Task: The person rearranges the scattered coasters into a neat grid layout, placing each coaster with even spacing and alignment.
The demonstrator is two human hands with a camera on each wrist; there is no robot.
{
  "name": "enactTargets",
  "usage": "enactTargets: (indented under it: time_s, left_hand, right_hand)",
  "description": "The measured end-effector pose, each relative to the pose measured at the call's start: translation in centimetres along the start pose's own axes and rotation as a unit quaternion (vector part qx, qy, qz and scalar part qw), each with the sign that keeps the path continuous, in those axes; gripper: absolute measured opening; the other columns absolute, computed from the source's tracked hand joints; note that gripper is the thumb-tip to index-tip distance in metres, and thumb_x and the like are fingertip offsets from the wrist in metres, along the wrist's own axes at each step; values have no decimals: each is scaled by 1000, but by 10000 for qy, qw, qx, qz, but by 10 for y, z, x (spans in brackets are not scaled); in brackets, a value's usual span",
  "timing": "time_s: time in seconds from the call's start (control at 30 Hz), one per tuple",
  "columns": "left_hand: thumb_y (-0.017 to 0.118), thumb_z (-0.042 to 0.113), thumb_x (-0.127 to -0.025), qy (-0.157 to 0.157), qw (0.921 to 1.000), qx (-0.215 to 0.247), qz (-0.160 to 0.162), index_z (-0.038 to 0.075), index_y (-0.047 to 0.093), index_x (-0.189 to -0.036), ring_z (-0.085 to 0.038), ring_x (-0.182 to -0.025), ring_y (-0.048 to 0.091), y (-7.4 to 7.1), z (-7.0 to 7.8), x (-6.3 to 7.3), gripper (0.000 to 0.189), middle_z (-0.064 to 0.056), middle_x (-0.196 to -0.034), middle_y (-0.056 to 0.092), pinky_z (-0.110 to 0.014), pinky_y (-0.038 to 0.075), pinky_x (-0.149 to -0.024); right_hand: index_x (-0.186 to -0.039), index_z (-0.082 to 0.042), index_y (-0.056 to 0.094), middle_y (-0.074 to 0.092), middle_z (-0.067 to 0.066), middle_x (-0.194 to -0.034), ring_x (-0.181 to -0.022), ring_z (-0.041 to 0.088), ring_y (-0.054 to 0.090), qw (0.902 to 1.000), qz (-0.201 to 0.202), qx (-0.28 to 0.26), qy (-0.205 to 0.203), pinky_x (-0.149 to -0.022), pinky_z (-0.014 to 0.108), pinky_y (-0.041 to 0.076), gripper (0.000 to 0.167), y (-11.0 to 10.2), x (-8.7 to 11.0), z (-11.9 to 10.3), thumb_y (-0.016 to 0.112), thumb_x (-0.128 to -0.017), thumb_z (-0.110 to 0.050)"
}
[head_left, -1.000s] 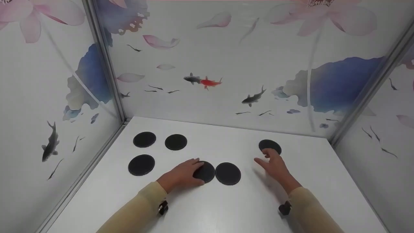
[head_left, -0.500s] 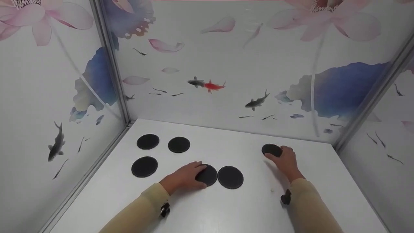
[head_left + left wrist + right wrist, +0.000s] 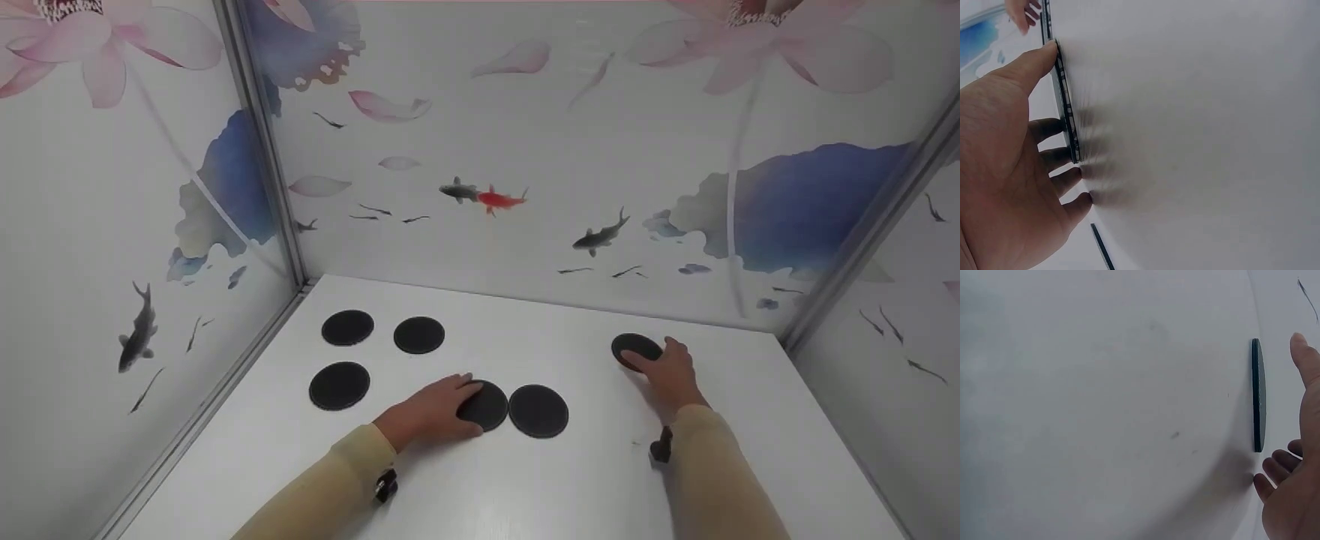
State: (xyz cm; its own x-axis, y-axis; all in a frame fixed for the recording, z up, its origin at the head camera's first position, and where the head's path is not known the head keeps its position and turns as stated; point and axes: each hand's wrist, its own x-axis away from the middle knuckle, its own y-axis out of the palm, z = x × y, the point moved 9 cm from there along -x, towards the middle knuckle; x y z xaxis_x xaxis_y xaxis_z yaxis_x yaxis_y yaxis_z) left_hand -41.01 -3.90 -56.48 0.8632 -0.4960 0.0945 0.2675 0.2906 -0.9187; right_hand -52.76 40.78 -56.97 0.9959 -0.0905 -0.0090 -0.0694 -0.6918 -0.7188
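My left hand [image 3: 435,409] rests at a flat black disc [image 3: 487,407], its thumb at the near rim and fingertips over the left and far part. In the left wrist view, the thumb tip meets the rim of the disc [image 3: 1067,112], and two fingertips come down past its end. A second black disc [image 3: 538,411] lies right beside it, edge to edge. Farther right, my right hand [image 3: 671,375] spreads around another black disc [image 3: 630,347], thumb over its near part. The right wrist view shows that disc [image 3: 1258,396] flat on the white surface, with a gap to the thumb.
Three more black discs lie at the left: a back-left disc [image 3: 347,328], one to its right [image 3: 419,335] and one nearer [image 3: 339,386]. White panels with painted fish and flowers, such as the back wall [image 3: 525,255], enclose the white table [image 3: 517,487].
My right hand has moved from the near side of the far-right disc round to its right, thumb now over it. The left hand stays at its disc. The head view has shifted slightly.
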Motion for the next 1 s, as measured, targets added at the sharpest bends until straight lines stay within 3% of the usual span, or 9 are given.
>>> enactTargets:
  time_s: [0.13, 0.27, 0.47, 0.6, 0.83, 1.0]
  left_hand:
    - [73, 58, -102, 27, 10000, -10, -20, 19, 43, -171, -33, -165, 31, 1, 0, -1, 85, -9, -179, 35, -53, 32, -131]
    - [73, 58, -101, 19, 9999, -97, -26, 19, 43, -171, -33, -165, 31, 1, 0, -3, 86, -9, -179, 35, -52, 32, -131]
    - [72, 58, -102, 30, 10000, -64, -54, 18, 42, -172, -31, -166, 30, 1, 0, -3, 86, -9, -179, 34, -51, 31, -131]
    - [73, 56, -102, 35, 10000, -20, 2, 17, 43, -171, -32, -166, 30, -2, 1, -1, 85, -10, -178, 35, -52, 31, -131]
    - [74, 53, -102, 31, 10000, 11, 21, 16, 44, -171, -33, -165, 30, -4, 1, 2, 84, -11, -178, 35, -52, 31, -131]
    - [74, 55, -102, -30, 10000, 17, -61, 17, 43, -171, -32, -166, 30, 0, -1, 0, 85, -10, -179, 34, -51, 31, -131]
  right_hand:
    - [-169, 16, 6, 15, 44, -171, -160, 61, 15, 9995, 78, 268, -174, -130, 71, 17, 129, -1, 6, -11, 74, -98, -69]
    - [-168, 17, 10, 17, 44, -171, -159, 61, 17, 9980, 289, 496, -271, -130, 71, 18, 125, -4, 25, -29, 73, -100, -66]
    - [-163, 23, 18, 25, 48, -164, -153, 64, 26, 9935, 584, 938, -276, -128, 70, 24, 130, -10, 52, -48, 68, -96, -77]
    - [-161, 25, 17, 25, 50, -162, -151, 65, 27, 9924, 535, 1090, -210, -128, 70, 24, 136, -7, 52, -48, 63, -94, -84]
    - [-159, 26, 22, 32, 49, -158, -148, 63, 33, 9914, 711, 1080, -186, -127, 69, 27, 132, -7, 52, -52, 68, -93, -79]
    - [-160, 27, 19, 28, 49, -160, -151, 64, 28, 9930, 609, 1011, -39, -128, 68, 24, 132, -4, 51, -51, 68, -94, -77]
